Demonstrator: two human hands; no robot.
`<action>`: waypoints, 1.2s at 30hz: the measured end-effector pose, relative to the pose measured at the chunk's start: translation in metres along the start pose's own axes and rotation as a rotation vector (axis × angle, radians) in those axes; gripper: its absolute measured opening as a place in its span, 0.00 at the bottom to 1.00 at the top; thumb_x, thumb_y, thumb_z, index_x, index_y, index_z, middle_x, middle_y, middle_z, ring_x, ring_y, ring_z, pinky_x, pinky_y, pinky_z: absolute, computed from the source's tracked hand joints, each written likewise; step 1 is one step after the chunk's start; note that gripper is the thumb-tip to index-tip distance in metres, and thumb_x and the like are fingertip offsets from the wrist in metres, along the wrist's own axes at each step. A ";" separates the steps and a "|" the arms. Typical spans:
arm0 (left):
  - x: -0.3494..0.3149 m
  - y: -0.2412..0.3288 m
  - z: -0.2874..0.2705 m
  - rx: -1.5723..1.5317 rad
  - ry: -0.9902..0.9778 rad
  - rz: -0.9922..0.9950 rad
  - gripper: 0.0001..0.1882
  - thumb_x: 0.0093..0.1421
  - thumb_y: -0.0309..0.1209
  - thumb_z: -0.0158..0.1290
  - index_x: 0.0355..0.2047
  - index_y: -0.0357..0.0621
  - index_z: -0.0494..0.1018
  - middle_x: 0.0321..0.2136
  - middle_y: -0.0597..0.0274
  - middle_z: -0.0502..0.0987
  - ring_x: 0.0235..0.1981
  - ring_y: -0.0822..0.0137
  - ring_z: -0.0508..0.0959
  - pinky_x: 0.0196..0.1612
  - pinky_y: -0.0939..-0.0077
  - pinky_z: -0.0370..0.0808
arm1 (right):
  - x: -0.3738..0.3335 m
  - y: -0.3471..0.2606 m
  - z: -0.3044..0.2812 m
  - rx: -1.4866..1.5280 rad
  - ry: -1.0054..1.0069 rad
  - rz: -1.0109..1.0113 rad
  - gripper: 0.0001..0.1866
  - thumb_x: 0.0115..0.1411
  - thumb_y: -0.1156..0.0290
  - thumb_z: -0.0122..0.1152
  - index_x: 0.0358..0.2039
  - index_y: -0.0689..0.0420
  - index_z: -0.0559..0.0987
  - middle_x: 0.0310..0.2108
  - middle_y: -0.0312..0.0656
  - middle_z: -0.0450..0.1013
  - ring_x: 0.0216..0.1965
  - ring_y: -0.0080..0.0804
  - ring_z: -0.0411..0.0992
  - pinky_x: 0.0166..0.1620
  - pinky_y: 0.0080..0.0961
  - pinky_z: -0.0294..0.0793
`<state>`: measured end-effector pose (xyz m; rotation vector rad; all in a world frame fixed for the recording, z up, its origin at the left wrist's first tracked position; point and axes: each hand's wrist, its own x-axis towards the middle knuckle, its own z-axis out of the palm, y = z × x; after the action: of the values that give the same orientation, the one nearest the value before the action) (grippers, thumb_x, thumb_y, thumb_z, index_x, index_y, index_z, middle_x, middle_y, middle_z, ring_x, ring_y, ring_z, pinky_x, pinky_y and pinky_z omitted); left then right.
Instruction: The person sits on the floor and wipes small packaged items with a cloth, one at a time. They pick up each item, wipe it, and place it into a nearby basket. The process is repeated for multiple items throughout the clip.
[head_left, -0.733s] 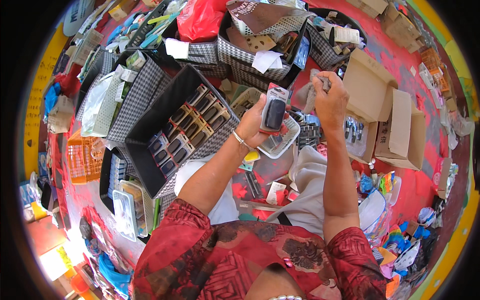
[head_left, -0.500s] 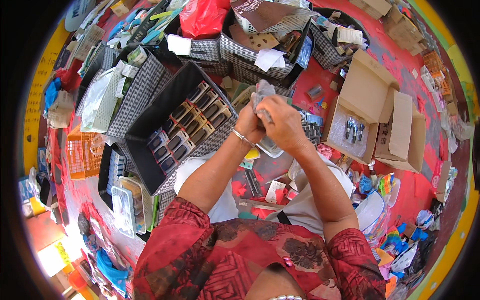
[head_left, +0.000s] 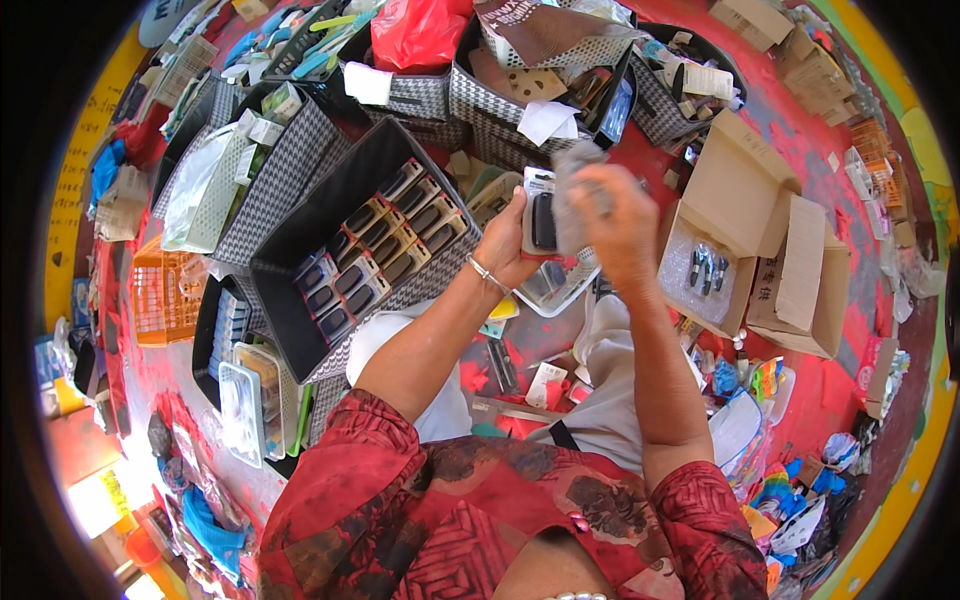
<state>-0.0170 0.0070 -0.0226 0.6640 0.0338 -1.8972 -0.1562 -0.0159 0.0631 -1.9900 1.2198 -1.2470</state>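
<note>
My left hand (head_left: 508, 246) grips a blister pack (head_left: 542, 218), a dark oblong item on a white card with a red lower edge. It is held roughly upright in front of me. My right hand (head_left: 622, 222), smeared by motion, has a crumpled grey cloth (head_left: 578, 190) in its fingers, just beside the pack's right side. To the left of my hands, a black-lined houndstooth box (head_left: 277, 285) stands tilted open, with similar packs (head_left: 375, 238) in rows inside. Below the pack is a pale plastic basket (head_left: 575, 292), its contents partly hidden.
Houndstooth bins (head_left: 415, 98) filled with mixed goods line the far side. An orange crate (head_left: 163, 300) stands at the left. On the right, an open cardboard box (head_left: 722, 180) holds several dark items on bubble wrap. Loose goods and bags (head_left: 800, 500) crowd the lower right.
The cloth was wrapped over the item between both hands. Now my right hand has moved right with the cloth, and the blister pack shows in my left hand.
</note>
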 end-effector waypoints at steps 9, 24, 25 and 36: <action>-0.006 0.024 0.003 0.017 -0.250 0.188 0.32 0.64 0.51 0.30 0.55 0.36 0.57 0.49 0.48 0.68 0.46 0.55 0.73 0.51 0.56 0.70 | -0.018 0.006 -0.030 -0.103 -0.666 0.379 0.05 0.52 0.71 0.57 0.28 0.58 0.75 0.24 0.41 0.71 0.24 0.29 0.70 0.31 0.26 0.70; -0.028 -0.031 0.024 0.301 -0.276 -0.106 0.22 0.57 0.46 0.52 0.42 0.39 0.69 0.32 0.61 0.75 0.29 0.70 0.77 0.31 0.75 0.77 | 0.008 0.042 -0.020 -0.529 0.028 0.164 0.08 0.55 0.70 0.55 0.35 0.59 0.74 0.33 0.45 0.72 0.35 0.41 0.71 0.38 0.32 0.70; -0.031 -0.031 0.026 0.316 -0.294 -0.103 0.23 0.57 0.47 0.51 0.41 0.38 0.69 0.31 0.61 0.75 0.28 0.70 0.77 0.32 0.75 0.77 | 0.013 0.051 -0.030 -0.552 0.069 0.284 0.09 0.56 0.71 0.55 0.36 0.60 0.74 0.32 0.44 0.73 0.33 0.38 0.72 0.37 0.30 0.71; -0.047 0.036 0.029 0.582 -0.171 0.251 0.29 0.39 0.19 0.59 0.45 0.35 0.65 0.34 0.59 0.72 0.33 0.68 0.74 0.36 0.73 0.75 | 0.002 0.058 -0.024 0.590 0.137 0.611 0.07 0.55 0.74 0.59 0.34 0.61 0.74 0.31 0.42 0.74 0.30 0.28 0.73 0.35 0.23 0.75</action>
<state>0.0139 0.0224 0.0333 0.8412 -0.7014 -1.7105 -0.2021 -0.0443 0.0303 -1.0229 1.2085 -1.2353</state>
